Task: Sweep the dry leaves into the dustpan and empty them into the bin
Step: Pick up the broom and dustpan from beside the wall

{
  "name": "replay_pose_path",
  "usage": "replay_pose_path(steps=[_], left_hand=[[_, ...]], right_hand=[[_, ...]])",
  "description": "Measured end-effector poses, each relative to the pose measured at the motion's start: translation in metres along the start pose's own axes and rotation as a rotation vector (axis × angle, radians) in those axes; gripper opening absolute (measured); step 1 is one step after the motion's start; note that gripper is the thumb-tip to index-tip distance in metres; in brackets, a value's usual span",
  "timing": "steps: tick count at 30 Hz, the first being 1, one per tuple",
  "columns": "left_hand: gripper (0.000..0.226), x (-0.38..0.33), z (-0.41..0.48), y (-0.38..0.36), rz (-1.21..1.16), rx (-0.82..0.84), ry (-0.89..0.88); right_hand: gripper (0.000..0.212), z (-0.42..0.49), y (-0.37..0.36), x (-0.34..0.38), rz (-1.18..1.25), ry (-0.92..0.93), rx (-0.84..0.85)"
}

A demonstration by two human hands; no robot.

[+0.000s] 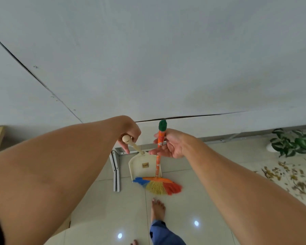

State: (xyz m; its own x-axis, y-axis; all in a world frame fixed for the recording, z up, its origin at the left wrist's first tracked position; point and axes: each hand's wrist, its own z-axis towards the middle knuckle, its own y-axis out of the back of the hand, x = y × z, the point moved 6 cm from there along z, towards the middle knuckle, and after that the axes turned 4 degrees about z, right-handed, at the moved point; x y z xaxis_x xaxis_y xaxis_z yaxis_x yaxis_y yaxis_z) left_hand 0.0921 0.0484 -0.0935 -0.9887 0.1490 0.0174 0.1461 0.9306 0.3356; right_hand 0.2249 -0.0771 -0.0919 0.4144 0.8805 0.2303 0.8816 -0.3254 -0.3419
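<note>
Both arms reach forward and down toward the base of a white wall (166,59). The left hand (129,133) is closed around the top of the pale wooden handle (131,143) of a cream dustpan (141,167), its knob showing just beside the fingers. The dustpan stands nearly upright on the tiled floor (99,209), its open mouth at the bottom and a small brown label on its face. The right hand (171,144) holds the orange handle of a small broom (158,156) just below its green cap, thumb and fingers loosely wrapped around the stick, with the lower fingers spread. The broom stands upright in front of the dustpan's right side, its blue, yellow and red bristles (159,185) fanned out on the floor at the dustpan's mouth. A folded white metal bracket (116,172) lies on the tiles just left of the dustpan. Dry leaves (286,175) are scattered over the floor well to the right, near a potted plant (293,142) by the wall. A bare foot (157,209) and a blue trouser leg (164,234) appear below the broom. No leaves can be made out in the dustpan.
</note>
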Motion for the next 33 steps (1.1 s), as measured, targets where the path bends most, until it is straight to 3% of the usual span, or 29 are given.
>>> replay_pose_path(steps=[3,6,12,19,22,33], left_hand=[[0.031,0.016,-0.001,-0.031,-0.062,0.032,0.067],[0.022,0.028,-0.013,-0.059,-0.105,0.046,0.067],[0.012,0.061,-0.048,-0.102,-0.253,-0.042,0.007],[0.008,0.118,-0.091,-0.165,-0.454,0.090,-0.001],[0.011,0.131,-0.107,-0.184,-0.556,0.120,-0.049],[0.017,0.091,-0.163,-0.279,-1.154,0.222,-0.053]], right_hand=[[0.027,-0.009,0.000,-0.023,-0.027,-0.049,-0.055],[0.022,-0.019,-0.002,-0.054,0.029,-0.033,-0.121],[0.016,-0.046,-0.011,-0.129,0.139,0.011,-0.188],[0.003,-0.084,-0.020,-0.198,0.241,0.115,-0.217],[0.008,-0.100,-0.021,-0.233,0.276,0.128,-0.228],[0.012,-0.155,0.016,-0.361,0.208,0.124,-0.335]])
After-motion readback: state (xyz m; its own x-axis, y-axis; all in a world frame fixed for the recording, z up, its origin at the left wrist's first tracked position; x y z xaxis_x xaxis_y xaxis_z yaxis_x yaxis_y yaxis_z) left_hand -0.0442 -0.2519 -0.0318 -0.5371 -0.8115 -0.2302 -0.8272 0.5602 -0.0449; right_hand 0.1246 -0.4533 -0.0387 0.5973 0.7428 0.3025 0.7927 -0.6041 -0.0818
